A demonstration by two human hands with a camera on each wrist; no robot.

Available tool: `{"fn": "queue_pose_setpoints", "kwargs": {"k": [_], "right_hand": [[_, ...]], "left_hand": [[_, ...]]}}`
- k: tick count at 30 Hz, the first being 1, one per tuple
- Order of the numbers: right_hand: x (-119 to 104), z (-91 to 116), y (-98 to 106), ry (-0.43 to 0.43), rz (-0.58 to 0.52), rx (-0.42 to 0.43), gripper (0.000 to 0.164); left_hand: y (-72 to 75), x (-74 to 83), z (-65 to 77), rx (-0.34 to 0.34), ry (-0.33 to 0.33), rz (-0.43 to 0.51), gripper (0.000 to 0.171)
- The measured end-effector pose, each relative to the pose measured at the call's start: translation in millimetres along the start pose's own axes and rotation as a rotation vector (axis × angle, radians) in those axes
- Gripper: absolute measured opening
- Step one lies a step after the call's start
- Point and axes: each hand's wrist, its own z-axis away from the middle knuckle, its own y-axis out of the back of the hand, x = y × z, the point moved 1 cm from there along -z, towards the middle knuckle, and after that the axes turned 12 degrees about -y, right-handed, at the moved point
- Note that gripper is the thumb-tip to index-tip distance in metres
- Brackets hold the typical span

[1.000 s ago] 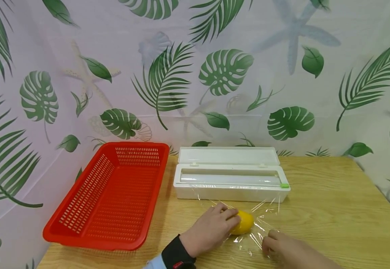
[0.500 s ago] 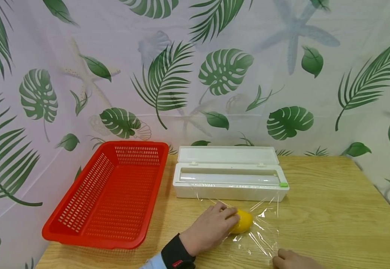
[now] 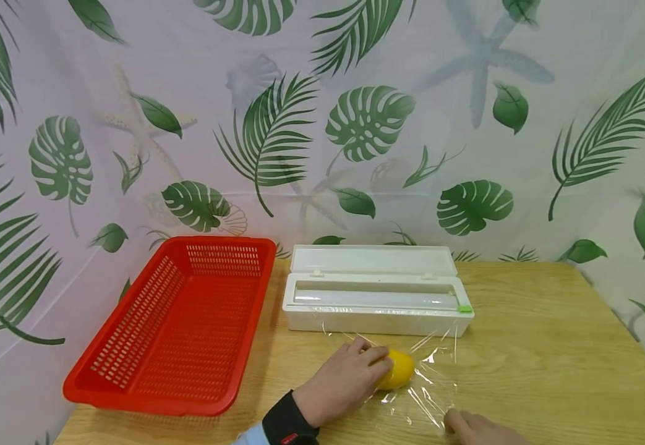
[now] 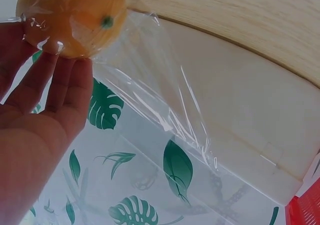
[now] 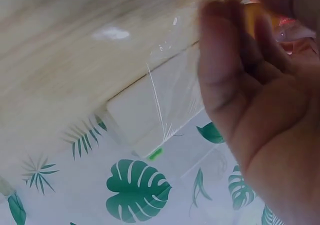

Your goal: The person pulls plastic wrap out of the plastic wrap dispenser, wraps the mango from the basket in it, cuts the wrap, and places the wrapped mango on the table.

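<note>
My left hand (image 3: pixel 347 380) curls its fingers over a smooth yellow-orange fruit (image 3: pixel 402 369) on the table, whose exact kind I cannot tell. In the left wrist view the fruit (image 4: pixel 75 22) shows a small green stem spot and shiny film over its skin. Clear cling film (image 3: pixel 430 389) runs from the white dispenser box (image 3: pixel 378 321) across the fruit toward me. At the bottom edge of the head view, my right hand (image 3: pixel 480 428) pinches the film's near right edge. In the right wrist view its fingertips are partly blurred.
A red plastic basket (image 3: pixel 188 334) stands at the left of the wooden table (image 3: pixel 533 340). The dispenser's lid (image 3: pixel 372 259) is raised at the back, and a green slider (image 3: pixel 464 309) sits at its right end. A leaf-patterned sheet (image 3: pixel 378 185) hangs behind.
My right hand has moved down and slightly right, toward me, stretching the film's near edge further out. My left hand stays on the fruit.
</note>
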Motion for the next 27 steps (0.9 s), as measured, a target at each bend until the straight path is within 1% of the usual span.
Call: {"fn": "queue_pose_setpoints", "kwargs": {"k": [1,3,4,6,8,10,12,15,16,18,19,22,25,26,27], "right_hand": [[-0.7,-1.1,-0.6,-0.019,-0.009,-0.016,0.048],[-1.2,-3.1,-1.9,-0.021,0.0,-0.023,0.055],[-1.2,-3.5,-2.7,-0.017,0.026,-0.016,0.055],[-0.7,-3.9,-3.6,0.002,0.071,0.011,0.051],[0.0,-3.5,-4.1,0.041,0.117,0.084,0.043],[-0.8,-2.9,-3.4,0.052,0.165,0.141,0.043],[-1.4,-2.4,-2.9,0.042,0.198,0.185,0.045],[-3.3,-1.1,-2.0,-0.011,0.23,0.22,0.05],[-3.2,-0.8,-1.3,-0.019,0.229,0.226,0.049],[-3.7,-0.3,0.5,-0.009,0.219,0.28,0.04],[-4.4,0.0,2.8,-0.007,0.21,0.292,0.035],[-5.7,0.7,11.0,0.039,0.199,0.359,0.029],[-8.6,1.3,20.5,0.074,0.198,0.423,0.028],[-9.3,1.3,23.1,0.091,0.201,0.461,0.027],[-10.0,1.2,25.8,0.112,0.2,0.49,0.021]], "left_hand": [[-0.1,0.2,0.7,0.001,0.0,0.006,0.026],[-0.2,0.4,1.3,0.002,-0.002,0.01,0.026],[-0.4,0.4,1.4,0.003,-0.003,0.011,0.026],[-0.3,0.6,1.4,0.009,-0.004,0.013,0.026],[-0.5,0.5,1.2,0.017,-0.004,0.014,0.025],[-1.2,0.1,1.1,0.026,-0.005,0.015,0.025],[-1.0,-0.4,1.0,0.033,-0.005,0.011,0.025],[-0.5,-0.9,0.9,0.032,-0.008,0.002,0.025],[0.0,-0.9,0.8,0.03,-0.009,0.0,0.025],[0.4,-0.8,1.1,0.024,-0.011,-0.003,0.025],[0.3,-0.8,1.2,0.02,-0.011,-0.001,0.024],[0.2,-0.7,1.5,0.015,-0.009,0.005,0.024],[0.1,-0.7,1.5,0.015,-0.005,0.011,0.024],[0.0,-0.6,1.5,0.015,-0.005,0.012,0.023],[-0.1,-0.6,1.3,0.016,-0.005,0.013,0.024]]}}
